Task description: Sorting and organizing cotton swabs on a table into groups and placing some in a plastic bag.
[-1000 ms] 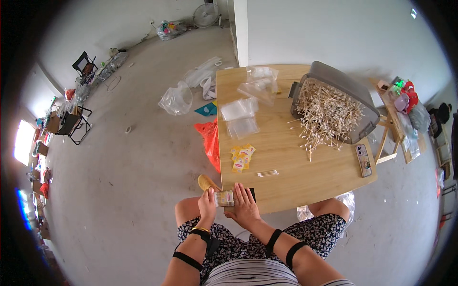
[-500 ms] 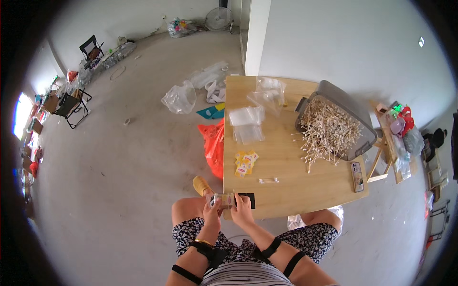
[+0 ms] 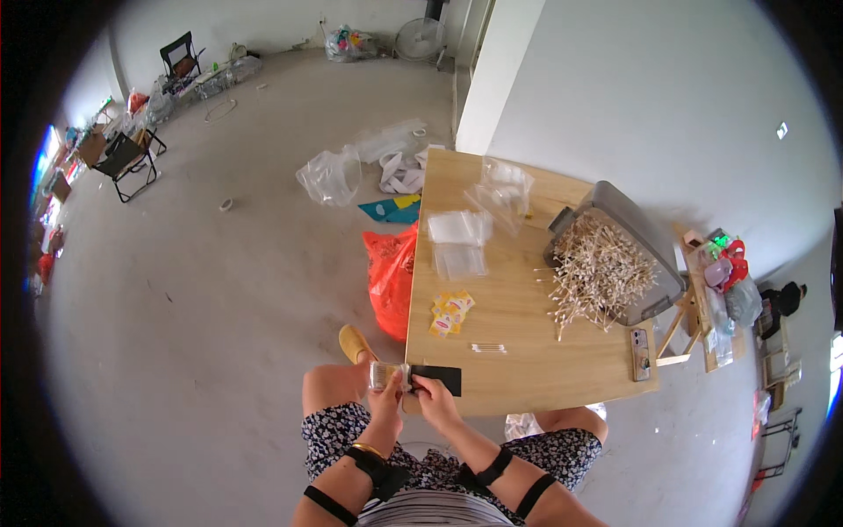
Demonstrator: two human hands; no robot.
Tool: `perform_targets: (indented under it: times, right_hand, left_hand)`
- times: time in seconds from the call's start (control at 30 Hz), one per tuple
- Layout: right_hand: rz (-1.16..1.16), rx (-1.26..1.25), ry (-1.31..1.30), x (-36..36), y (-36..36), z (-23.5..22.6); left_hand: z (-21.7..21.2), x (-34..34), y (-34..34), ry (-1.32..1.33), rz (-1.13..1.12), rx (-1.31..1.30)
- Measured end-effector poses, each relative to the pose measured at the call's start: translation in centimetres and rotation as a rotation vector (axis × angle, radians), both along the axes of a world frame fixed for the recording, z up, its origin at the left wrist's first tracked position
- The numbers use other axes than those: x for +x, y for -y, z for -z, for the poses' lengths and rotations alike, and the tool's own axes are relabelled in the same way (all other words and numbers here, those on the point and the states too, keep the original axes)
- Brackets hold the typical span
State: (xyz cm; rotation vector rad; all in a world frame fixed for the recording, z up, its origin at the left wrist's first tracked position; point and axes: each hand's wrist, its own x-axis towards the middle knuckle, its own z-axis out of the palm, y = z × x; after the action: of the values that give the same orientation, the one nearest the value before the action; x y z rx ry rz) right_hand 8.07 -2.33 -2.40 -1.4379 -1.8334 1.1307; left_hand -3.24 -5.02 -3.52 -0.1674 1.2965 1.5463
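Note:
My left hand [image 3: 386, 402] grips a small clear packet [image 3: 384, 376] with pale contents and a yellowish label, just off the table's near left corner. Close beside it, my right hand [image 3: 435, 400] has its fingers closed at the packet's right end; what lies between them is hidden. Under the right fingers a flat black rectangle [image 3: 446, 379] rests on the table corner. Several cotton swabs [image 3: 488, 348] lie in a short row beyond. Yellow and white cards [image 3: 451, 312] are heaped to their left.
On the wooden table [image 3: 518, 303], a grey bin [image 3: 645, 220] lies tipped, spilling cotton swabs [image 3: 601, 272]. Clear bags [image 3: 460, 241] lie at the left, a phone [image 3: 640, 354] at the right edge. A red bag [image 3: 389, 281] stands on the floor against the table's left side.
The packet has turned slightly and moved a little left and down in view with my left hand. My right hand has shifted slightly left and down. The whole view has tilted a little.

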Motion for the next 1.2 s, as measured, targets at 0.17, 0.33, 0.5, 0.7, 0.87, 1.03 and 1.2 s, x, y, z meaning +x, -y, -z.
perform_targets:
  times: [0.17, 0.33, 0.5, 0.7, 0.87, 1.03, 1.2]
  right_hand:
    - [-0.089, -0.411, -0.187, -1.3, -0.1, -1.6]
    - [-0.062, -0.239, -0.024, -0.3, 0.1, -0.4]
    - [-0.122, -0.5, -0.294, -0.7, -0.3, -0.8]
    - [-0.201, -0.589, -0.229, -4.1, -0.1, -3.0]
    - [-0.18, -0.453, -0.316, -6.6, -0.5, -5.5]
    - [-0.092, -0.152, -0.338, -6.1, -0.2, -11.0]
    - [-0.093, -0.238, -0.751, -4.0, 1.0, -17.3]
  left_hand:
    - [1.5, -1.5, 0.5, 0.063, 0.085, 0.034]
    - [1.3, -0.8, -0.1, -0.018, 0.053, 0.055]
    - [1.2, -1.2, -0.1, -0.012, 0.08, 0.072]
    - [1.6, -4.8, 1.3, 0.001, 0.03, 0.001]
    - [-3.9, -7.0, 2.1, -0.062, -0.007, 0.244]
    - [-10.4, -6.5, 2.5, 0.067, 0.02, 0.425]
    - [-11.1, -6.7, 3.1, 0.484, 0.186, 0.815]
